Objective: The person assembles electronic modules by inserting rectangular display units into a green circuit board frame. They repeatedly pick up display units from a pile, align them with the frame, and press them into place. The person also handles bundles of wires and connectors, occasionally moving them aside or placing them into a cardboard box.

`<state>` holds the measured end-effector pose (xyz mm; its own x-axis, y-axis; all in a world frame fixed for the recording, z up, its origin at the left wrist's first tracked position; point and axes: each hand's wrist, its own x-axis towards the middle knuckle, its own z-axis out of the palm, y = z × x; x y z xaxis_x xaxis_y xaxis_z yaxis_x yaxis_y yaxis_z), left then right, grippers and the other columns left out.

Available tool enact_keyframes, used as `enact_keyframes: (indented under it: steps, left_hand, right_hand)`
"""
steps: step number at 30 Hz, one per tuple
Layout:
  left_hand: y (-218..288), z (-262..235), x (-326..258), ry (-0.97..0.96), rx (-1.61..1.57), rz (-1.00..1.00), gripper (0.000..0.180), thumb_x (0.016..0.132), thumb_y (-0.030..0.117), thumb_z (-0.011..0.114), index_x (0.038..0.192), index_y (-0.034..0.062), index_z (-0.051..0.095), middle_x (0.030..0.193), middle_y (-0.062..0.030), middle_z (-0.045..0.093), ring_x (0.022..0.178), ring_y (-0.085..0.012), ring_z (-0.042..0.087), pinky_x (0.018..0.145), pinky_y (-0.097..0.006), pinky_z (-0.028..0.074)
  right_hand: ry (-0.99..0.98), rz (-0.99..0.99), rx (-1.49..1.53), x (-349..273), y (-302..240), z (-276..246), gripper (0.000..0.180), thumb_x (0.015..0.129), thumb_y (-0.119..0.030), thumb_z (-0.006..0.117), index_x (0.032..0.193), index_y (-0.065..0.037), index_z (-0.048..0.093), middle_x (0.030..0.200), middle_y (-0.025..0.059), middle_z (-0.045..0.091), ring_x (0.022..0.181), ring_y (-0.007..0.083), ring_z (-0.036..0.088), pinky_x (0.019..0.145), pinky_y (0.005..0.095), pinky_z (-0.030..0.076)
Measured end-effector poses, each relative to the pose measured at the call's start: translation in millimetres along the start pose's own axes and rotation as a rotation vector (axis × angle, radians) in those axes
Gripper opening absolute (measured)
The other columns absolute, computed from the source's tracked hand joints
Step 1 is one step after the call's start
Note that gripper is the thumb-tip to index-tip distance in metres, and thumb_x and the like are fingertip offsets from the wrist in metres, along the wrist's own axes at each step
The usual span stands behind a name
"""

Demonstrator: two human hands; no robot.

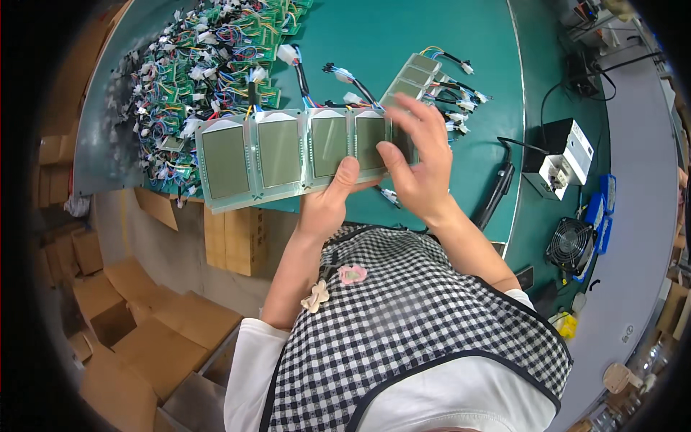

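A strip of LCD display boards [279,153], several grey-green screens joined side by side, is tilted in front of me at the table's near edge. My left hand [327,205] grips its lower edge, thumb on the front near the third screen and fingers hidden behind. Over the strip's right end is my right hand [425,162], fingers spread and thumb by the fourth screen; whether the thumb touches it, I cannot tell. Wire bundles with white connectors [289,54] stick up along the strip's upper edge. Behind my right hand, a second strip of display boards [417,72] lies on the table.
A large pile of green circuit boards with wires [209,86] covers the left of the green table [461,29]. To the right are a black soldering iron [497,193], a white-and-black box [565,158] and a fan [571,243]. Cardboard boxes [155,338] fill the lower left.
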<state>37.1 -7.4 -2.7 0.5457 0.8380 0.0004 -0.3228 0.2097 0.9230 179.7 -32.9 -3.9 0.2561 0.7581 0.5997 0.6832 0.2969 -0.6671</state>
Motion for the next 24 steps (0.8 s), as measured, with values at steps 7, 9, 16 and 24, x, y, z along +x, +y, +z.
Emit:
enact_keyframes:
  steps: [7,9,16,24]
  left_hand:
    - [-5,-2,6,-0.057,0.099,0.105,0.041,0.091,0.022,0.039,0.126,0.0009,0.031,0.120,-0.0156,0.044,0.105,-0.0269,0.050,0.081,-0.043,0.050]
    - [-3,0,7,-0.053,0.063,0.071,0.041,0.091,0.022,0.039,0.126,0.0009,0.031,0.119,-0.0155,0.044,0.105,-0.0268,0.050,0.081,-0.044,0.049]
    - [-11,-7,4,0.002,0.072,0.025,0.041,0.091,0.025,0.039,0.124,0.0016,0.033,0.116,-0.0140,0.047,0.104,-0.0259,0.051,0.082,-0.044,0.049]
    - [3,-23,12,0.172,-0.169,-0.045,0.035,0.090,0.019,0.042,0.119,-0.0004,0.041,0.110,-0.0128,0.052,0.095,-0.0243,0.057,0.077,-0.038,0.052]
  right_hand:
    - [-0.026,-0.045,-0.300,-5,5,3,0.028,0.071,-0.010,0.061,0.098,-0.004,0.060,0.112,0.0083,0.053,0.108,0.0280,0.044,0.095,0.0476,0.025]
    - [0.024,-0.074,-0.278,-4,5,3,0.022,0.069,-0.009,0.062,0.091,-0.005,0.062,0.106,0.0072,0.055,0.105,0.0270,0.046,0.094,0.0464,0.026]
    - [-0.137,0.154,0.161,10,-9,-7,0.008,0.066,-0.003,0.062,0.073,-0.004,0.060,0.084,0.0077,0.055,0.081,0.0225,0.052,0.077,0.0367,0.039]
    - [-0.265,0.887,-0.126,-127,141,-30,0.017,0.068,-0.009,0.066,0.076,-0.002,0.053,0.064,0.0085,0.056,0.053,0.0204,0.055,0.055,0.0305,0.045]
